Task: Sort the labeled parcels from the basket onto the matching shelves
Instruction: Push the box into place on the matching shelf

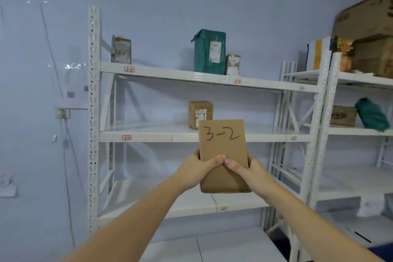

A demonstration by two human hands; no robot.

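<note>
A white metal rack [94, 112] carries parcels. On its top shelf [170, 74] stand a small carton [122, 50], a green bag [209, 52] and a tin-like packet [233, 64]. The middle shelf [148, 134] holds one brown box [198, 114].

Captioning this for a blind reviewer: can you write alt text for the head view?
Both hands, left hand and right hand, hold up a cardboard parcel marked 3-2 before a white shelf rack. A shelf tag reads 3-2; a few parcels stand on upper shelves.
</note>
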